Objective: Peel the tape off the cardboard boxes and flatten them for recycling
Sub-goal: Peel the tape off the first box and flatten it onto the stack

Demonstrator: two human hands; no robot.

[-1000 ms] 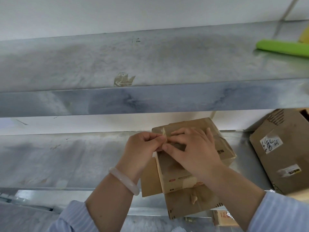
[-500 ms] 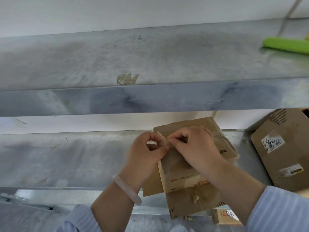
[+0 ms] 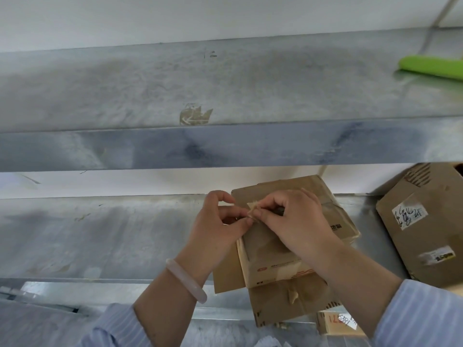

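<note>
the small cardboard box [image 3: 273, 267] sits on the lower metal shelf [image 3: 100, 234], on top of another brown box [image 3: 288, 296] and tilted a little toward the person. the frayed tape end [image 3: 253, 207] stands up at the box's upper left corner, right between the two hands. the left hand [image 3: 218, 229] pinches it between thumb and forefinger, with the other fingers curled loosely above. the right hand [image 3: 293, 221] pinches the same scrap from the other side, its remaining fingers bent over the box top.

both hands are equally near, touching at the tape. from the pinch, the strip seems to run down the box face toward the person, under the right wrist, so its long axis points roughly from far to near. the loose end points up and away. a peel would likely need to be pulled back along that line, toward the body. how firmly the strip is stuck cannot be told.

a larger labelled box [image 3: 421, 226] lies well apart to the right.
</note>
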